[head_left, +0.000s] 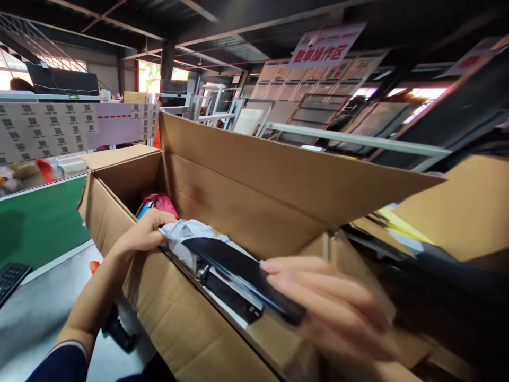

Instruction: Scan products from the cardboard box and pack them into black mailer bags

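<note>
Hands over a cardboard carton [222, 185]: left hand [145, 231] curled against grey plastic wrap [186, 231], right hand [326, 302] blurred, fingers together and extended by a black flat packet [238, 270] — a hard tug could tear the wrap.

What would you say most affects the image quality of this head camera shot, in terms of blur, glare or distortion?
In the head view, the right hand is motion-blurred while the left hand stays fairly sharp; the wide lens bends the cardboard box and ceiling beams; the far-left window glares white.
</note>
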Demonstrator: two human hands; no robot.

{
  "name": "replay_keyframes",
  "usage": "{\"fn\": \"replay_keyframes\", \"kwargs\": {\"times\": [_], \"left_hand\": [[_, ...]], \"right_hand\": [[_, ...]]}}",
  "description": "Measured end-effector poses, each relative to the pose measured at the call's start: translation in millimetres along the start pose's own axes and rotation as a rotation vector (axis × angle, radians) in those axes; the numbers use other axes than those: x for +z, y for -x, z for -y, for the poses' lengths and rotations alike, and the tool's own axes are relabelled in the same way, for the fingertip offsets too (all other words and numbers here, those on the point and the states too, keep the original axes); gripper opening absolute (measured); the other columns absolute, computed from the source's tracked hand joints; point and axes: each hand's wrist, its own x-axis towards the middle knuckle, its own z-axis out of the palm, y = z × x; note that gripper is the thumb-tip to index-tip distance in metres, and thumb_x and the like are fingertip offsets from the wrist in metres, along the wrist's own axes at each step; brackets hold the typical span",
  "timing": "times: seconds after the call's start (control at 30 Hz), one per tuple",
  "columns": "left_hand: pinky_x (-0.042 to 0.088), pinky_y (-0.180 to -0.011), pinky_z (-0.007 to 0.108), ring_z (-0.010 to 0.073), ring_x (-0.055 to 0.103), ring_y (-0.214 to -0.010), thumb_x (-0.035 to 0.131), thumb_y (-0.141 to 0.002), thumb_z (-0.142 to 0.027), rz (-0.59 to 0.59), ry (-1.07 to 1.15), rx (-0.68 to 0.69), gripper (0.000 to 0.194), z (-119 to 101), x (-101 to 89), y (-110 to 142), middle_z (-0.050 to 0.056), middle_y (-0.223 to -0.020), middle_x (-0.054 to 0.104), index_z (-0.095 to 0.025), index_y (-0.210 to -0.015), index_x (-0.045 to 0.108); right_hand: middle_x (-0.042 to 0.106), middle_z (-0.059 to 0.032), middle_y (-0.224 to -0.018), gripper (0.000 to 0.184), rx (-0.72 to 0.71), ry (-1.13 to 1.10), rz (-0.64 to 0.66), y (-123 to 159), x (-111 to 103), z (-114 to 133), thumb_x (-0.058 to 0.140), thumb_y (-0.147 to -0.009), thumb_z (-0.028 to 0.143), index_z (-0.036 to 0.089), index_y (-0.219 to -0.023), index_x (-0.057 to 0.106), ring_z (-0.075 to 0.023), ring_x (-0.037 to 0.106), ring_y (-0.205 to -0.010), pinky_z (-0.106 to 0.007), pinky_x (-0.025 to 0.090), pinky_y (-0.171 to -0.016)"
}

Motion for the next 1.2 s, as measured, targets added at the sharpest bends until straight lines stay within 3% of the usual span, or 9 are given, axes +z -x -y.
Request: {"fn": "replay_keyframes", "kwargs": {"times": [0.1,0.23,0.43,0.67,0.8,0.9,1.0,1.1,1.2], "left_hand": [[0.039,-0.063,0.022,0.0107,0.045,-0.064,0.053,-0.073,-0.02,0.176,-0.09,0.017,0.012,0,-3.9,-2,-0.003,-0.064,0.052,-0.015,-0.064,0.058],[0.038,-0.064,0.02,0.0098,0.045,-0.064,0.05,-0.069,-0.017,0.273,-0.165,0.074,0.006,-5,-5.1,-4,-0.004,-0.065,0.052,-0.016,-0.066,0.055],[0.042,-0.065,0.02,0.0126,0.052,-0.068,0.055,-0.072,-0.017,0.344,-0.092,0.047,0.004,-10,-6.8,-5,-0.004,-0.064,0.055,-0.016,-0.069,0.058],[0.054,-0.078,0.027,0.0201,0.065,-0.082,0.076,-0.08,-0.036,0.305,-0.04,-0.084,0.024,-9,-6.7,-3,0.001,-0.077,0.071,-0.013,-0.084,0.074],[0.053,-0.077,0.028,0.0209,0.066,-0.085,0.081,-0.078,-0.048,0.206,-0.266,-0.149,0.038,-15,-0.7,-2,0.002,-0.088,0.073,-0.015,-0.097,0.074],[0.055,-0.086,0.036,0.0254,0.068,-0.094,0.091,-0.065,-0.061,0.018,-0.517,-0.116,0.08,-16,8.0,1,0.006,-0.11,0.073,-0.019,-0.129,0.067],[0.052,-0.105,0.05,0.0353,0.064,-0.121,0.094,-0.058,-0.07,-0.145,-0.649,0.138,0.12,-12,16.3,5,0.018,-0.145,0.059,-0.022,-0.157,0.045],[0.042,-0.119,0.055,0.0382,0.05,-0.143,0.089,-0.076,-0.06,-0.161,-0.78,0.402,0.085,-9,21.4,9,0.017,-0.161,0.044,-0.032,-0.149,0.057],[0.041,-0.122,0.052,0.0365,0.044,-0.149,0.082,-0.088,-0.045,-0.119,-0.846,0.455,0.049,-10,23.7,9,0.014,-0.165,0.039,-0.031,-0.133,0.069]], "right_hand": [[0.066,-0.0007,-0.08,0.004,0.256,0.012,-0.149,-6,7,-18,0.075,-0.092,0.024,0.024,-0.091,0.072,-0.0158,0.065,-0.063,-0.03,0.053,-0.048],[0.059,0.0023,-0.064,0.032,0.773,-0.136,-0.121,-12,16,-34,0.073,-0.093,0.052,0.025,-0.078,0.064,-0.0148,0.053,-0.049,-0.029,0.046,-0.039],[0.067,0.0004,-0.078,0.041,1.099,-0.365,-0.145,-11,23,-43,0.08,-0.081,0.06,0.023,-0.096,0.068,-0.0148,0.056,-0.053,-0.025,0.044,-0.033],[0.064,0.0021,-0.076,0.04,1.189,-0.46,-0.127,-14,23,-38,0.08,-0.081,0.056,0.023,-0.099,0.066,-0.0139,0.058,-0.054,-0.022,0.045,-0.034],[0.062,0.0027,-0.073,0.038,1.166,-0.415,-0.14,-14,21,-35,0.078,-0.083,0.055,0.024,-0.099,0.064,-0.013,0.055,-0.05,-0.022,0.044,-0.033],[0.061,0.0032,-0.071,0.035,1.149,-0.374,-0.157,-15,20,-32,0.077,-0.084,0.053,0.025,-0.099,0.063,-0.0136,0.055,-0.048,-0.023,0.044,-0.033],[0.059,0.0034,-0.071,0.032,1.148,-0.353,-0.16,-15,20,-32,0.075,-0.086,0.052,0.026,-0.1,0.062,-0.0136,0.053,-0.048,-0.023,0.041,-0.033],[0.057,0.0038,-0.071,0.032,1.167,-0.353,-0.167,-11,21,-35,0.074,-0.088,0.053,0.026,-0.102,0.062,-0.0132,0.05,-0.047,-0.024,0.04,-0.034],[0.06,0.0023,-0.075,0.031,1.153,-0.317,-0.165,-7,22,-38,0.072,-0.09,0.053,0.026,-0.104,0.063,-0.0143,0.052,-0.052,-0.026,0.044,-0.038]]}}
